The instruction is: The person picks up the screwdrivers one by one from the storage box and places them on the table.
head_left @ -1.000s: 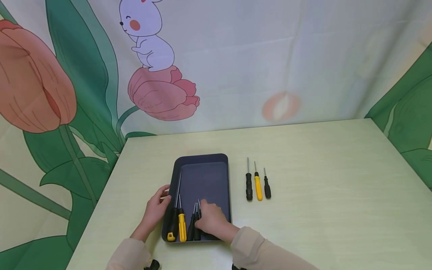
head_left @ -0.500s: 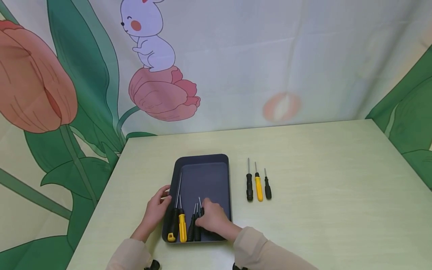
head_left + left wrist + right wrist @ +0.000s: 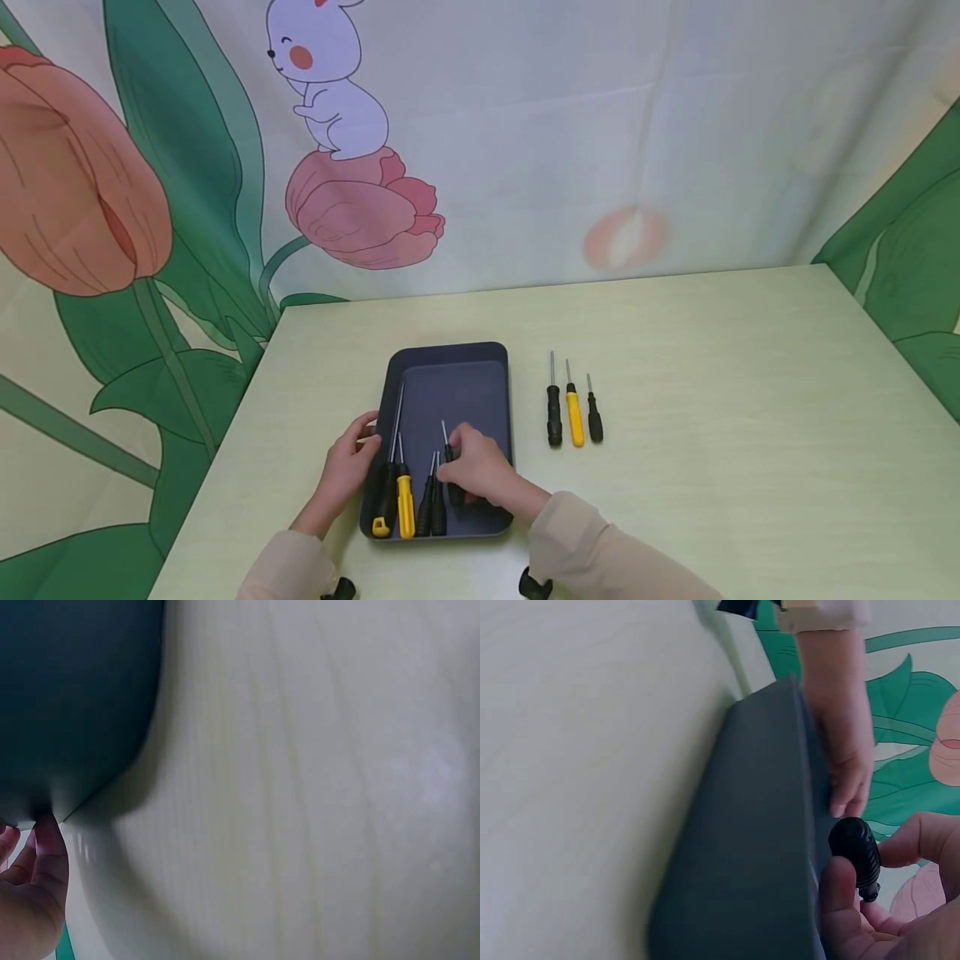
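Observation:
Just inside the dark tray (image 3: 457, 387), my right hand (image 3: 480, 462) pinches a small black-handled screwdriver (image 3: 455, 493) between thumb and fingers, its thin shaft toward the far side. Its ridged black handle (image 3: 857, 851) shows between the fingertips in the right wrist view. My left hand (image 3: 347, 462) rests its fingertips against the tray's left side; in the left wrist view the thumb (image 3: 51, 851) touches the outer wall. Lined up in the tray are a long black-and-yellow screwdriver (image 3: 386, 500), a yellow one (image 3: 406, 504) and two small black ones (image 3: 424, 508).
Right of the tray, three screwdrivers lie side by side on the pale table (image 3: 712, 400): a larger black one (image 3: 554, 417), a yellow one (image 3: 574, 417) and a small black one (image 3: 595, 421). A printed curtain (image 3: 525, 125) hangs behind the table's back edge.
My right hand has moved away from the tray's near edge and slightly right, carrying the small black screwdriver away from the two beside it. The left hand has stayed at the tray's side.

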`<state>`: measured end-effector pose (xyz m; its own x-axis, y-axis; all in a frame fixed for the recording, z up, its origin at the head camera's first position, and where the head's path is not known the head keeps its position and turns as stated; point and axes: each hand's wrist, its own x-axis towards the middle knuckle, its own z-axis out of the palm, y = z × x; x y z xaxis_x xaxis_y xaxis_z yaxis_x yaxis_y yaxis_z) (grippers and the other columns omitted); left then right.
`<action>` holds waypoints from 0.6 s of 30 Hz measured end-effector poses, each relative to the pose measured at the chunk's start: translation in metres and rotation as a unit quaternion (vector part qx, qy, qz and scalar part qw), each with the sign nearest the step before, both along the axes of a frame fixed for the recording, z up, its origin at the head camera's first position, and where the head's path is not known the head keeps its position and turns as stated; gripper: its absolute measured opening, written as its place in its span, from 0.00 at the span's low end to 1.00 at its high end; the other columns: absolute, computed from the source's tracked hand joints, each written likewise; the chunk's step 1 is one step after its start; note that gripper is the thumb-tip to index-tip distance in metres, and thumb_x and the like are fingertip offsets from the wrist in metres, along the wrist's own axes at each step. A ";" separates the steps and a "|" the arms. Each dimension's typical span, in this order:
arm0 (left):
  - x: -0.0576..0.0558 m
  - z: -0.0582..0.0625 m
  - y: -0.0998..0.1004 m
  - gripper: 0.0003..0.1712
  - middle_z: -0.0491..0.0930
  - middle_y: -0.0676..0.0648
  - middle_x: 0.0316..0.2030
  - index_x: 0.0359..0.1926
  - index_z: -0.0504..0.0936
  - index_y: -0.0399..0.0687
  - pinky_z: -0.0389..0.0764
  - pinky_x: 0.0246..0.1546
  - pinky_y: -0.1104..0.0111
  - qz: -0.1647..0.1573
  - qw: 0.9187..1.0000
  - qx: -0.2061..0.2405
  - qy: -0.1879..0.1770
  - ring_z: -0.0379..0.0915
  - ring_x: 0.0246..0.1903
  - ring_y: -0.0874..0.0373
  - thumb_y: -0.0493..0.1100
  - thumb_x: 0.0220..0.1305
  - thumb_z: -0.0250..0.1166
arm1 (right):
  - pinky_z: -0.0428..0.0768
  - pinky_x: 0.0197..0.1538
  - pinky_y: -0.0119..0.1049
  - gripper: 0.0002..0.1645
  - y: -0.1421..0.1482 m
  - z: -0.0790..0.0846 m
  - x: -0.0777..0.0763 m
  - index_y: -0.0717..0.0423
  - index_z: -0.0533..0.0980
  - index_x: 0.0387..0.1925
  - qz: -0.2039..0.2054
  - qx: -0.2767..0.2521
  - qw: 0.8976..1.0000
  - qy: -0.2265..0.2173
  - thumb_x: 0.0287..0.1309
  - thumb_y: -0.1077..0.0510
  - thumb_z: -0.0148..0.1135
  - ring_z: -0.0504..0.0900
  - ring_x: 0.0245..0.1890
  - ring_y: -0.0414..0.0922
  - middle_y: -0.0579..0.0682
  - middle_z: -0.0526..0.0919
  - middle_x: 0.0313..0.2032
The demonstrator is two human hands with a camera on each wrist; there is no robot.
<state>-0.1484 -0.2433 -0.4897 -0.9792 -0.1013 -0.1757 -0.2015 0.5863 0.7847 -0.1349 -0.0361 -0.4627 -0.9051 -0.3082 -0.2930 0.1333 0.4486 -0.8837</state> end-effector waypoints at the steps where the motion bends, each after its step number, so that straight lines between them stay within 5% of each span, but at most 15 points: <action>1: 0.000 0.000 0.000 0.23 0.68 0.36 0.54 0.61 0.60 0.47 0.69 0.49 0.53 0.000 1.000 0.000 0.000 0.68 0.49 0.44 0.40 0.65 0.45 | 0.74 0.14 0.38 0.19 0.001 0.002 -0.001 0.58 0.66 0.39 -0.001 -0.005 1.000 -0.003 0.43 0.61 0.61 0.68 0.05 0.43 0.53 0.72 0.26; 18: 0.000 0.002 0.001 0.23 0.67 0.36 0.54 0.62 0.59 0.46 0.69 0.50 0.52 -0.002 1.000 -0.001 -0.003 0.67 0.49 0.43 0.40 0.65 0.44 | 0.78 0.22 0.44 0.20 0.027 0.029 -0.019 0.60 0.66 0.44 -0.007 -0.088 0.995 -0.052 0.44 0.65 0.55 0.70 0.11 0.42 0.49 0.69 0.19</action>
